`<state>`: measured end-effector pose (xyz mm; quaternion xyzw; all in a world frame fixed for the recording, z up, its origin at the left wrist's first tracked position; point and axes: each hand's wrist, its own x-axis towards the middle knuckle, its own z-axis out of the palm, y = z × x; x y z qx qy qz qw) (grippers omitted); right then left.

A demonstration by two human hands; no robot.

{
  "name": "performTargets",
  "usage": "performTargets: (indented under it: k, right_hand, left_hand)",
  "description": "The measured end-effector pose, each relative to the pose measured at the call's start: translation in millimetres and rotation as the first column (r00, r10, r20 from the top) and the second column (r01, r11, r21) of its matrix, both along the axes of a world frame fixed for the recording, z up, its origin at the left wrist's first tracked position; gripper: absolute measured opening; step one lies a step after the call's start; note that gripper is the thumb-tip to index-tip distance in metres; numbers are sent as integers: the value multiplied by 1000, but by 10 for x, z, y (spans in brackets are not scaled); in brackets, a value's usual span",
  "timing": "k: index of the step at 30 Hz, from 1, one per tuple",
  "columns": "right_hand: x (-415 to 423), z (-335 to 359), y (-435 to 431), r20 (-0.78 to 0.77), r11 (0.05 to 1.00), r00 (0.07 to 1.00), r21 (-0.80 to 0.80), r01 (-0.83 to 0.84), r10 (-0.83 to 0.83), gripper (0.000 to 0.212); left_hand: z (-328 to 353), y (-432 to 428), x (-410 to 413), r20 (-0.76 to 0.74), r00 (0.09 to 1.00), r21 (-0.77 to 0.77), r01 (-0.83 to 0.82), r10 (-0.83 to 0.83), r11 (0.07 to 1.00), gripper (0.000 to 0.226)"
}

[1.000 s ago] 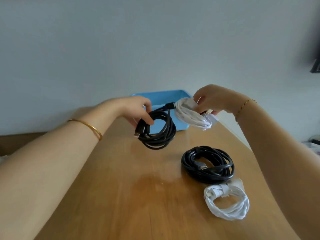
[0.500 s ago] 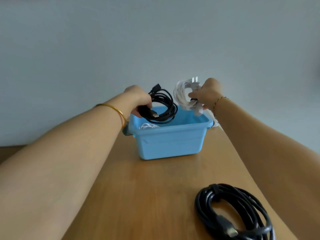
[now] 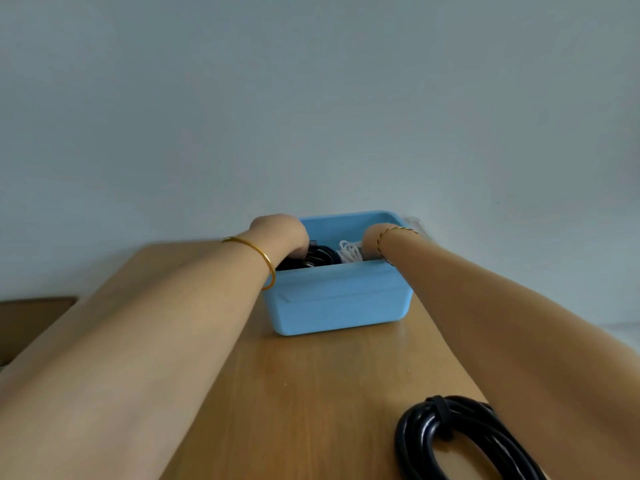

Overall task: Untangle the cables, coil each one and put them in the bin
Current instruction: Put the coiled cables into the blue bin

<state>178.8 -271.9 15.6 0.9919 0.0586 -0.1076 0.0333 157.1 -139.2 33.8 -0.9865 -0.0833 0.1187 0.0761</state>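
Observation:
The blue plastic bin point(image 3: 339, 303) stands at the far end of the wooden table point(image 3: 304, 393). Both my hands reach down into it. My left hand point(image 3: 281, 233) curls its fingers over a black coiled cable point(image 3: 320, 258) that lies low inside the bin. My right hand point(image 3: 370, 241) is sunk behind the bin's front wall beside a white coiled cable point(image 3: 349, 252); its fingers are hidden. A second, thicker black coiled cable point(image 3: 460, 441) lies on the table at the near right, untouched.
A pale wall rises right behind the bin. Something clear, like plastic wrap point(image 3: 417, 225), shows at the bin's far right corner. A brown surface point(image 3: 31, 323) sits lower at the left, beyond the table's edge.
Both hands have dropped from above the bin's rim down into it, taking the black and the white coil along. The view has moved forward, so the white coil on the table is out of frame.

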Motion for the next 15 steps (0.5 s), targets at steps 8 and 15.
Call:
performTargets:
  k: [8,15]
  right_hand:
    - [-195,243,-101,1,1000,1000,27,-6,6,26]
    - [-715,475,-369,279,775,955,624,-99,-102,29]
  left_hand:
    - [141,-27,-181,150,988,-28,46,-41,999,15]
    - [173,-302,-743,645,733,-147,396,-216,906,16]
